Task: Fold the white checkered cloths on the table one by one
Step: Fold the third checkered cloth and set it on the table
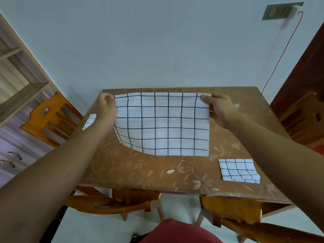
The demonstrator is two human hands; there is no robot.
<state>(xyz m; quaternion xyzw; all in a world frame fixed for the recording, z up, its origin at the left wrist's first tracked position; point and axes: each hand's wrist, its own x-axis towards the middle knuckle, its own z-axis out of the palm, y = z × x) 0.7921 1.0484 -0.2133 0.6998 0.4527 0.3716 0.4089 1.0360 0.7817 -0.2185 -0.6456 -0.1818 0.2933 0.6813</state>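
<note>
My left hand [106, 106] and right hand [219, 108] each pinch a far corner of the big checkered cloth [163, 123], lifted above the desk [140, 169]. A folded cloth [238, 171] lies right of it.

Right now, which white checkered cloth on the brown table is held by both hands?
The large unfolded white checkered cloth mid-table; the small folded cloth front right and the left-edge cloth lie unheld.

Light's soft and even, a bit dim and cool, no harsh shadows or glare. The cloth [163, 123] mid-frame is sharp. Heavy wide-angle bend: shelf [15, 71] at the left edge and door [306, 67] at the right lean inward. Wall switch [278, 12] upper right looks smeared.
</note>
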